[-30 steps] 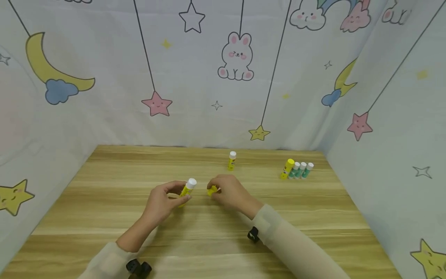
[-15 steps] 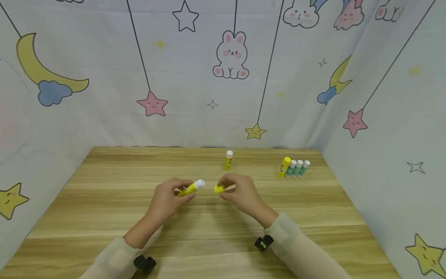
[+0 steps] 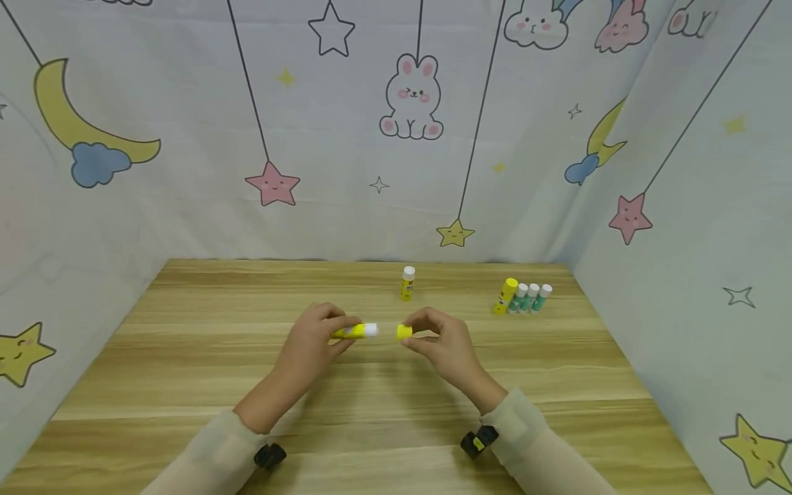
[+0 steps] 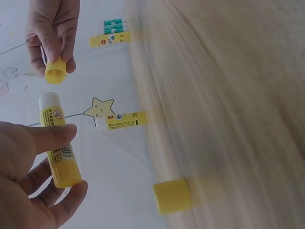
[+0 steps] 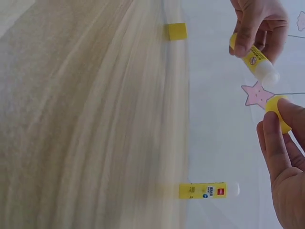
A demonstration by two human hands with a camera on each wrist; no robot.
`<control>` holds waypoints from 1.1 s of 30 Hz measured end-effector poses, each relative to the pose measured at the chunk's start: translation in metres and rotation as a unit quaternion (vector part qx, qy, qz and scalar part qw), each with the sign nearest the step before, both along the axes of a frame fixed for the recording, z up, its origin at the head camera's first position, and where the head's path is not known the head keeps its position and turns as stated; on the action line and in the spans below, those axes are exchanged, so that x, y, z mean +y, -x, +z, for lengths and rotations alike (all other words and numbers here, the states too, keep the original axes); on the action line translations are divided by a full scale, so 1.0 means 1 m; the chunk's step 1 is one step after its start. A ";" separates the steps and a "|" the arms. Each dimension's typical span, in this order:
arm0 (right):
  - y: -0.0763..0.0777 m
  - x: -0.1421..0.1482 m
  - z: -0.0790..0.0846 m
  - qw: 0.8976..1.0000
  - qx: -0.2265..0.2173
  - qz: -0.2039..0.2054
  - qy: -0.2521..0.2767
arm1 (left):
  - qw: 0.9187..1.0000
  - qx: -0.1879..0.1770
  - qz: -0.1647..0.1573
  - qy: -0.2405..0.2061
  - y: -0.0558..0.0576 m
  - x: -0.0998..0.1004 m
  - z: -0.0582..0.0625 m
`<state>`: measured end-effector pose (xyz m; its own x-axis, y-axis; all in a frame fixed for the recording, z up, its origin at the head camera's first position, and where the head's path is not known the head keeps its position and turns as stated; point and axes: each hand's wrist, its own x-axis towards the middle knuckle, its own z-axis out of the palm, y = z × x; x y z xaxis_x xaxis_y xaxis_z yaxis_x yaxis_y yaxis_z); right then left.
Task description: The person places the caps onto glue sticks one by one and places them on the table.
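Note:
My left hand (image 3: 309,344) grips a glue stick (image 3: 354,331) with a yellow body, held level, its white end pointing right. Between the thumb and fingertips of my right hand (image 3: 456,349) is a yellow cap (image 3: 404,332), a short gap from that white end and roughly in line with it. The left wrist view shows the cap's hollow (image 4: 55,75) facing the glue stick. A second yellow cap (image 4: 172,196) stands on the table beyond my left hand; the head view does not show it.
Another yellow glue stick (image 3: 406,285) with a white end stands upright near the back of the wooden table (image 3: 383,440). At the back right, a yellow-capped glue stick (image 3: 505,295) stands beside three small green glue sticks (image 3: 529,301). A patterned curtain (image 3: 346,227) rises behind the table.
The glue stick has tipped from upright to level, its white end turning right. My right hand has lifted the yellow cap and moved right, turning it toward the glue stick.

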<state>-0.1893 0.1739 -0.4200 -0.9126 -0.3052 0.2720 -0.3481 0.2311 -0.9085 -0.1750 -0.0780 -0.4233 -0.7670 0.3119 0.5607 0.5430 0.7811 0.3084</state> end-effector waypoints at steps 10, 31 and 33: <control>-0.004 -0.004 -0.004 0.999 -0.025 -0.022 0.038 | 0.998 0.052 -0.026 0.029 -0.002 0.008 0.008; -0.008 -0.014 -0.006 0.998 -0.012 0.004 0.064 | 0.997 0.061 -0.031 0.047 -0.006 0.016 0.010; -0.009 -0.014 -0.005 0.998 -0.011 0.006 0.064 | 0.997 0.060 -0.029 0.048 -0.006 0.016 0.010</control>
<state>-0.1805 0.1597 -0.4252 -0.9150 -0.2808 0.2898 -0.3302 0.1083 -0.9377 -0.1687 -0.0622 -0.4135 -0.6760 0.4102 0.6121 0.6161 0.7704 0.1641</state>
